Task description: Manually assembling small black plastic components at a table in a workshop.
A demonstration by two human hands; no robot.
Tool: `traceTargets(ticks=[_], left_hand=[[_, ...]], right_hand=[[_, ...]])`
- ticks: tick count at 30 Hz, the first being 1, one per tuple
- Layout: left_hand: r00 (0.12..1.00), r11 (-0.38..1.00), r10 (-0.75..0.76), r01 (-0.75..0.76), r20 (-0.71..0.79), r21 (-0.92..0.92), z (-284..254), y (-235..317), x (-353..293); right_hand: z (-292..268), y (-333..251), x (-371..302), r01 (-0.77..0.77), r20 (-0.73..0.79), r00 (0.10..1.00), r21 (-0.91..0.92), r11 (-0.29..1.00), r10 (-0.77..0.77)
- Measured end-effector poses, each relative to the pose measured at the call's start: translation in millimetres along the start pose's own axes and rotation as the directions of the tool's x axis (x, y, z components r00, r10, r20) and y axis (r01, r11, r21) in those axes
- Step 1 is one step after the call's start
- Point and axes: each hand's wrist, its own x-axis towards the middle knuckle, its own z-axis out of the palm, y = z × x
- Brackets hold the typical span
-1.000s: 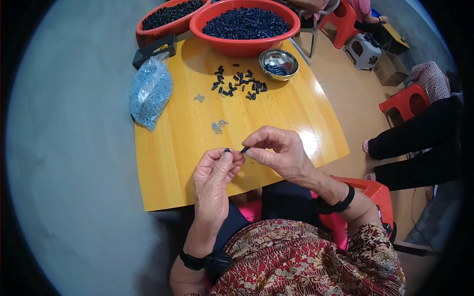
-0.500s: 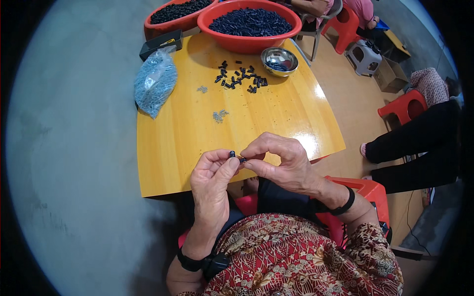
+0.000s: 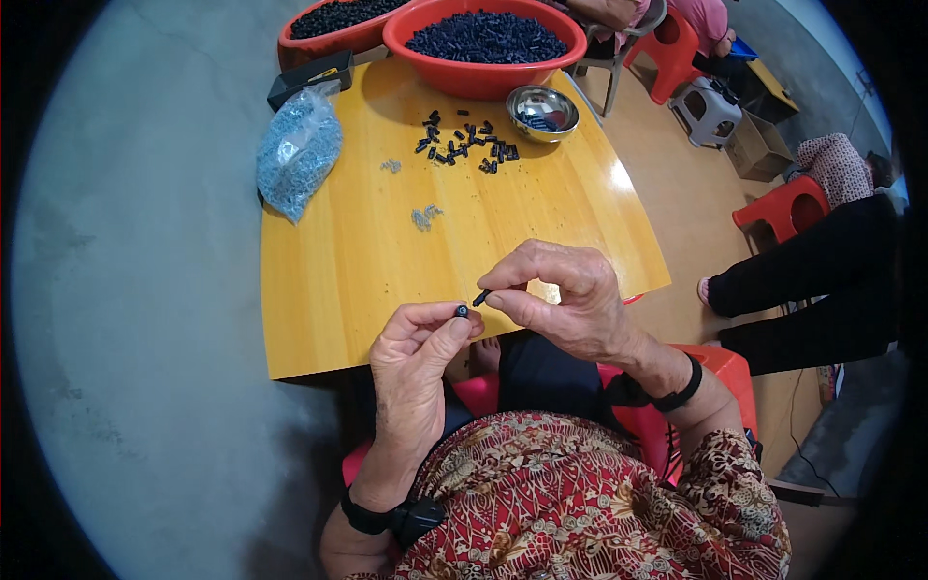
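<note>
Near the front edge of the yellow wooden table (image 3: 329, 309), my left hand (image 3: 416, 358) pinches a small black cylindrical piece (image 3: 461, 311) between thumb and fingertips, its round end facing up. Just to its right, my right hand (image 3: 561, 295) grips a thin black pin-like piece (image 3: 480, 298) by one end, tilted down toward the cylinder. A small gap separates the two parts. Beyond my hands lie a small pile of clear or silvery bits (image 3: 423, 217) and a smaller pile (image 3: 391, 165). Farther back, several short black cylinders (image 3: 464, 147) are scattered.
A large red basin (image 3: 483, 72) heaped with black pieces stands at the table's far end, beside a steel bowl (image 3: 543, 114). On the left are a plastic bag of bluish bits (image 3: 300, 150) and a black tray (image 3: 309, 79). People sit and stand at the right near red stools (image 3: 788, 208).
My right hand has moved up and away from the left, drawing the thin black piece apart from the cylinder. My left hand has tipped its piece slightly.
</note>
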Motion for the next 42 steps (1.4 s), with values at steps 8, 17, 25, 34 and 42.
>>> traceTargets(ticks=[8,17,25,34,42], left_hand=[[0.996,0.995,-0.082,0.083,0.032,-0.048,1.0,2.5,-1.4],[0.998,0.997,-0.053,0.052,-0.021,-0.061,6.2,-1.1,-4.4],[0.996,0.996,-0.088,0.088,-0.015,-0.008,3.2,-3.2,-2.0],[0.979,0.97,-0.205,0.201,-0.016,-0.138,-4.2,-24.6,-1.8],[0.96,0.922,-0.278,0.278,0.041,-0.27,0.2,-21.6,2.6]], right_hand=[[0.1,-2.0,3.0,0.071,0.032,0.997,-0.094,0.993,-0.068],[-1.7,-3.4,2.3,0.129,0.096,0.988,-0.098,0.987,-0.12],[0.1,-10.0,1.4,0.263,0.177,0.958,-0.239,0.935,-0.224],[13.1,10.5,-30.2,0.079,0.144,0.988,-0.163,0.983,-0.056],[9.7,18.4,-22.5,0.165,0.09,0.985,-0.244,0.956,-0.147]])
